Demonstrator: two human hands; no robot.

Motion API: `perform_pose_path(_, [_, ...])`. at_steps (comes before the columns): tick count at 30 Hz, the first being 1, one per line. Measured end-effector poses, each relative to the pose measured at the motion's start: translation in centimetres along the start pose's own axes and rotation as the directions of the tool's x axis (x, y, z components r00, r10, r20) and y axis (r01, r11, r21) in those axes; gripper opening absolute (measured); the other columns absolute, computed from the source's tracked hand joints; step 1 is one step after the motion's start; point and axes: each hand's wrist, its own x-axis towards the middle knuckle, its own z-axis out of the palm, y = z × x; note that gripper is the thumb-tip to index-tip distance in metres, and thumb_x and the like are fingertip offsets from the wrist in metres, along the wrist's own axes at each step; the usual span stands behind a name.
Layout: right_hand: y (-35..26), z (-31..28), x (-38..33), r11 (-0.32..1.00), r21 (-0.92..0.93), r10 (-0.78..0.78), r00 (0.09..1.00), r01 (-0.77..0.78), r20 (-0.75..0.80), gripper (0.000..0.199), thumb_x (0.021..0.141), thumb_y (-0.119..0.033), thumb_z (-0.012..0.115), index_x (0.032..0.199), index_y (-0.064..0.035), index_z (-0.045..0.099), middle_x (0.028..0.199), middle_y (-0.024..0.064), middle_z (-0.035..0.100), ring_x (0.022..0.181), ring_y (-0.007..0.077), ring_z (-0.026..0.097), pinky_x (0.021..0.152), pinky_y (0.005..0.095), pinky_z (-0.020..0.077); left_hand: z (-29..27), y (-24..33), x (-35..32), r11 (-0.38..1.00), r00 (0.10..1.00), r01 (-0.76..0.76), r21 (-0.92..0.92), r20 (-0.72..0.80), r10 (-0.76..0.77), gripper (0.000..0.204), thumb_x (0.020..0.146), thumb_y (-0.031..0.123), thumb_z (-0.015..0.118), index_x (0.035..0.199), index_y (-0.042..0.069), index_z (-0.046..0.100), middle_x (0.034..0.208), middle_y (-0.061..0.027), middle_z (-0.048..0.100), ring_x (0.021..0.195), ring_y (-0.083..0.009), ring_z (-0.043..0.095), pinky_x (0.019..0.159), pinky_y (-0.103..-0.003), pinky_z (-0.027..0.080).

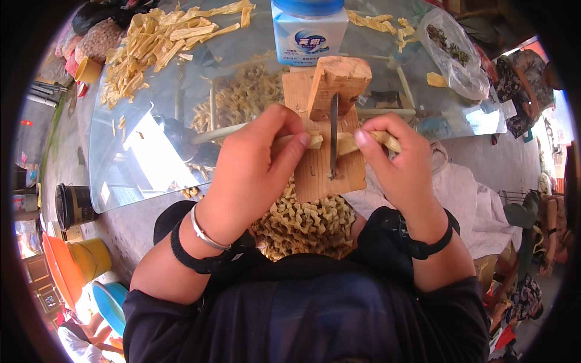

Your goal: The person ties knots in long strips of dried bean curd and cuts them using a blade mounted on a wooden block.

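Note:
My left hand (254,166) and my right hand (399,163) both pinch one pale yellow strip (346,141) that lies across a wooden board (321,172). A thin metal blade (333,136) runs down from a wooden block (336,85) fixed at the top of the board, and the strip passes at the blade between my hands. Below the board, in my lap, sits a heap of wavy yellow cut pieces (305,227). A silver bangle and a black band circle my left wrist, and a black band circles my right wrist.
A glass table (145,157) stands ahead with a pile of flat yellow strips (157,42) at the far left, a white jar with a blue lid (308,27) and a clear plastic bag (454,51). Buckets and basins (91,260) stand at the left. Other people sit at the right.

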Motion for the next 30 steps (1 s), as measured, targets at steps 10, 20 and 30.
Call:
perform_pose_path(10, [-4.9, 1.4, -3.2, 0.952, 0.19, -0.277, 0.941, 0.241, 0.197, 0.033, 0.078, -0.017, 0.08, 0.104, -0.0013, 0.066, 0.1, 0.01, 0.064, 0.079, 0.0235, 0.064, 0.068, 0.0312, 0.0521, -0.3, 3.5, -4.7, 0.858, 0.989, -0.088, -0.507, 0.057, 0.136, 0.018, 0.103, 0.015, 0.045, 0.112, 0.001, 0.053, 0.11, -0.0083, 0.054, 0.109, -0.0165, 0.051, 0.089, -0.03, 0.043])
perform_pose_path(20, [-5.0, -0.9, -2.9, 0.472, 0.881, -0.16, 0.98, -0.03, 0.119, 0.032, 0.108, -0.033, 0.03, 0.101, -0.0063, 0.046, 0.072, 0.0039, 0.05, 0.061, 0.0154, 0.054, 0.064, 0.0316, 0.0512, -0.7, 4.4, -6.2, 0.856, 0.825, 0.327, -0.401, 0.562, -0.052, 0.054, 0.088, 0.01, 0.07, 0.135, 0.003, 0.045, 0.108, -0.0105, 0.064, 0.099, -0.0143, 0.062, 0.082, -0.026, 0.049])
perform_pose_path(30, [-3.3, -0.6, -6.1, 0.978, 0.206, -0.203, 0.322, 0.025, 0.925, 0.037, 0.101, -0.036, 0.05, 0.093, -0.001, 0.058, 0.074, 0.0167, 0.062, 0.071, 0.0343, 0.063, 0.066, 0.0402, 0.0508, -2.9, 5.0, -5.0, 0.619, 0.768, 0.511, -0.596, 0.641, -0.017, 0.047, 0.09, 0.012, 0.066, 0.13, -0.005, 0.048, 0.094, -0.0071, 0.066, 0.078, -0.0074, 0.057, 0.073, -0.021, 0.042])
